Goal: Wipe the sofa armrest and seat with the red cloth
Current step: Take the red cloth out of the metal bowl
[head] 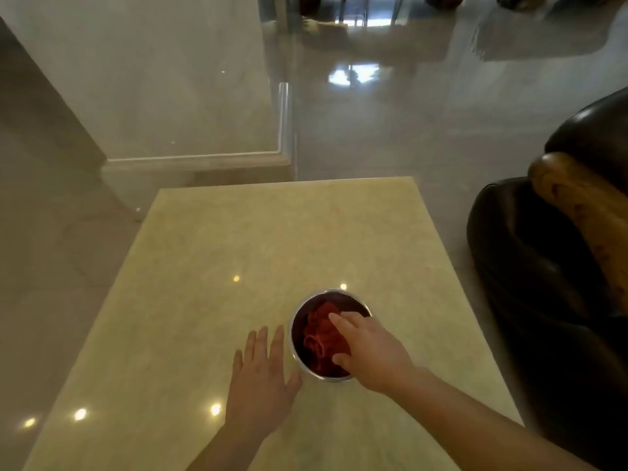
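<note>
Two splayed hands; right hand (370, 351) touches red cloth (319, 338).

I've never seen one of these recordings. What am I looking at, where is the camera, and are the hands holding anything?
There is no machine here: a person wears a camera on the head, looking down at their own two bare hands. A pale stone table carries a metal bowl with the red cloth bunched inside. The right hand reaches into the bowl, fingers on the cloth, not yet lifting it. The left hand lies flat and open beside the bowl, holding nothing. The dark sofa stands at right.
</note>
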